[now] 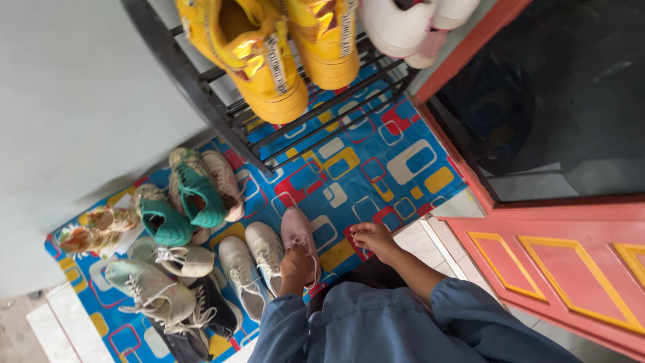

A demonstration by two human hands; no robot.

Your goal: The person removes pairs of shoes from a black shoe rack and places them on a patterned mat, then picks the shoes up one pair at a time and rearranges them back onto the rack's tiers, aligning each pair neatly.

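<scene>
My left hand [295,267] grips the heel end of a pale pink shoe [297,232] that lies on a blue patterned mat [376,168]. A white sneaker [265,252] lies right beside the pink one, on its left. My right hand [373,240] hovers just right of the pink shoe, low over the mat, with its fingers curled and nothing visible in them. Both arms wear blue sleeves.
A black metal shoe rack [222,111] holds yellow sneakers [259,54] and white-and-pink shoes [410,27]. Green shoes [195,195], floral sandals [94,228], pale sneakers [151,289] and black shoes [211,312] crowd the mat's left. A red door [557,262] stands at right.
</scene>
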